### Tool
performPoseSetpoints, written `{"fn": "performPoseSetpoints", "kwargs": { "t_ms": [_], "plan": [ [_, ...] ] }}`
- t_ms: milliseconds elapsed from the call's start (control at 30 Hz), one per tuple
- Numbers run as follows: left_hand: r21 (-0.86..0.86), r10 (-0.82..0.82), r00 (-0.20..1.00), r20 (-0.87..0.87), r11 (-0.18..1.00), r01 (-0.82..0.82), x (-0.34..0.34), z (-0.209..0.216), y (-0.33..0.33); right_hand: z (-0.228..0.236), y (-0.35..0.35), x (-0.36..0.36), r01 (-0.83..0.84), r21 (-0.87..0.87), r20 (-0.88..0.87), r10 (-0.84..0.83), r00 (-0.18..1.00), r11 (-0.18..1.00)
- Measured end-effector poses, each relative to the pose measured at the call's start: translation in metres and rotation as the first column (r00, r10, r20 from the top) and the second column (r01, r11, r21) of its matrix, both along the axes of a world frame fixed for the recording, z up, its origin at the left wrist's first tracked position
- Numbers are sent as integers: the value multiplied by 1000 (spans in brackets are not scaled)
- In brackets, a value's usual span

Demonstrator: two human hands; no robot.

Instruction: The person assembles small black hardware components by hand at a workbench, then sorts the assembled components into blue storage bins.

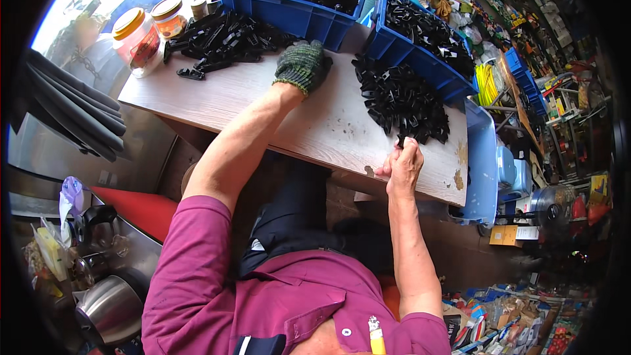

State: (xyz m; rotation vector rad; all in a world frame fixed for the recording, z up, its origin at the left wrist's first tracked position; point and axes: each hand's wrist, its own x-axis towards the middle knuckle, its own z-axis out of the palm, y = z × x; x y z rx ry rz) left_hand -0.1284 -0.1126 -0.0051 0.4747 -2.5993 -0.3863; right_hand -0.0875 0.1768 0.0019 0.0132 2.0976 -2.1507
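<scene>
My left hand (pixel 301 67), in a dark green knitted glove, rests at the far side of the table, by the right end of a heap of long black plastic parts (pixel 227 41). Its fingers point away and are hidden, so what it holds, if anything, does not show. Bare, my right hand (pixel 404 165) is at the near edge of a second heap, of small black plastic parts (pixel 404 100). Thumb and forefinger are closed in a pinch on a small black plastic part (pixel 399 141) there.
Two blue crates (pixel 296 14) (pixel 420 69) filled with black parts stand along the far side of the pale wooden table (pixel 315 121). Orange-lidded jars (pixel 135 36) stand at the far left. A light-blue bin (pixel 483 164) adjoins the right edge; a metal kettle (pixel 112 306) is at lower left.
</scene>
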Motion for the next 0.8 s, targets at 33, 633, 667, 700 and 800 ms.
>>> {"fn": "performPoseSetpoints", "kwargs": {
  "t_ms": [33, 633, 667, 700, 800],
  "plan": [
    [-3, -15, 1000, 6, 1000, 15, 1, -1, 5, -2, 3, -1, 14, -32, 4, -14, 1000, 999],
    [-41, -64, 992, -107, 997, 60, 51, -2, 21, 6, 5, 1, 34, -104, 72, -27, 997, 994],
    [-41, -70, 992, -107, 997, 66, 53, 5, 29, 6, 8, 1, 44, -109, 82, -36, 996, 993],
    [-18, -93, 996, -8, 996, 92, 55, 13, 36, 6, 9, 0, 50, -108, 81, -42, 996, 993],
    [-56, -143, 989, 45, 988, 145, 68, 7, 45, 4, 8, 1, 33, -102, 72, -26, 997, 994]
  ]
}}
